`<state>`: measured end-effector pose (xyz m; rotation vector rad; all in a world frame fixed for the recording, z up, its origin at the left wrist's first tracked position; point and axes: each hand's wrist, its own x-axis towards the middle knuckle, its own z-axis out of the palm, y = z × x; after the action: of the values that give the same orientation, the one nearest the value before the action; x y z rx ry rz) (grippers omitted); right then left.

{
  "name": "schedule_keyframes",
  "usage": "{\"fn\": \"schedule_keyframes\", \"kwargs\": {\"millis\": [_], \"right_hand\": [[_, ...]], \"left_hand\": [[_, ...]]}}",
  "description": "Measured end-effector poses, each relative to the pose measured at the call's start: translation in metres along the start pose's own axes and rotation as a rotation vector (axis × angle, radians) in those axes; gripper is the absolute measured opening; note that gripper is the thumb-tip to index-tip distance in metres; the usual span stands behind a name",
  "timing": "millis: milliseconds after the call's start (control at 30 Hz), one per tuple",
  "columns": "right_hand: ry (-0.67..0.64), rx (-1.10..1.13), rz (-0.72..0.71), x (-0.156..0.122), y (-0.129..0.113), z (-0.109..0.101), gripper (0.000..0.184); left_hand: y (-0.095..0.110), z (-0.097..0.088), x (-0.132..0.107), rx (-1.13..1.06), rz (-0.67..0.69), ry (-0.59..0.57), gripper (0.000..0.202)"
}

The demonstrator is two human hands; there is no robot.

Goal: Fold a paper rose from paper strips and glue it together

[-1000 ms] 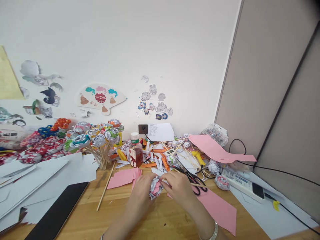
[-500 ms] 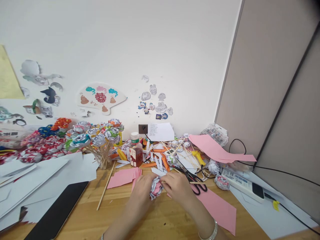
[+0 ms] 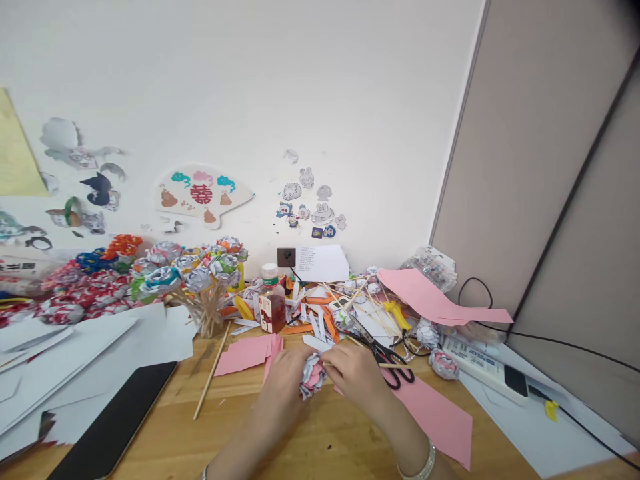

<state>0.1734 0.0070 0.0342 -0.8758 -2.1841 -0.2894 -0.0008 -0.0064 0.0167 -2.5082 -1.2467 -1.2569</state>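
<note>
Between my hands is a white and pink paper flower (image 3: 313,377) on a thin wooden stick (image 3: 395,366). My left hand (image 3: 286,379) is closed around the flower's left side, its fingertips partly hidden behind the petals. With thumb and fingers pinched, my right hand (image 3: 354,375) grips the stick just beside the flower; the stick's far end pokes out to the right. Black-handled scissors (image 3: 381,350) lie just beyond my right hand. Pink paper sheets (image 3: 437,420) rest to its right, and a stack of cut pink paper (image 3: 245,355) is left of my left hand.
A bundle of paper flowers on sticks (image 3: 200,287) stands at the back left, near a bottle (image 3: 271,307). Left lie a loose stick (image 3: 213,373), a black tablet-like slab (image 3: 115,420) and white sheets (image 3: 90,360). A power strip (image 3: 485,370) is at right. Paper scraps (image 3: 320,320) line the wall.
Almost nothing differs. Both hands keep their hold on the flower and stick, with only a slight shift of the flower and the stick's end.
</note>
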Motion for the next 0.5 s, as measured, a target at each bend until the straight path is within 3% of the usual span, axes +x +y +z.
{"fn": "schedule_keyframes", "kwargs": {"millis": [233,400,500], "right_hand": [[0.035,0.042,0.026,0.001,-0.001,-0.010,0.018],[0.039,0.115,-0.055,0.001,-0.003,-0.015,0.029],[0.048,0.122,-0.069,0.001,-0.006,-0.016,0.027]], "left_hand": [[-0.002,-0.002,0.001,-0.054,-0.097,-0.020,0.038],[-0.001,-0.003,0.000,-0.069,-0.122,-0.070,0.036],[0.000,-0.003,0.000,-0.067,-0.110,-0.060,0.035]]}}
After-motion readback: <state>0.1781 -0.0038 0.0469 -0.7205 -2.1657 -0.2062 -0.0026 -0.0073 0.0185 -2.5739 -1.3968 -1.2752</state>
